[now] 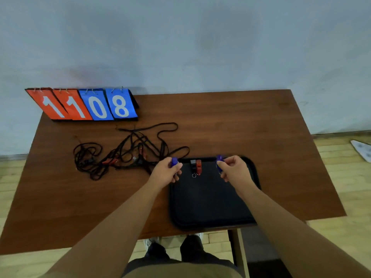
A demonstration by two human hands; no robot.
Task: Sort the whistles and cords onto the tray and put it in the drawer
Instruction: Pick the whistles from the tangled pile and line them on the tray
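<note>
A black tray point(208, 205) lies on the brown table near its front edge. At the tray's far end a black whistle point(193, 165) and a red whistle point(198, 165) lie side by side. My left hand point(166, 173) grips a blue whistle point(174, 161) over the tray's far left corner. My right hand point(233, 167) holds a second blue whistle point(219, 160) above the tray's far right part. A tangle of black cords point(128, 149) with small clips sprawls on the table to the left of the tray.
A flip scoreboard point(84, 104) showing 11 and 08 stands at the table's back left against the wall. The table's front edge point(120, 240) is close to my legs. A white object point(361, 149) lies on the wooden floor at right.
</note>
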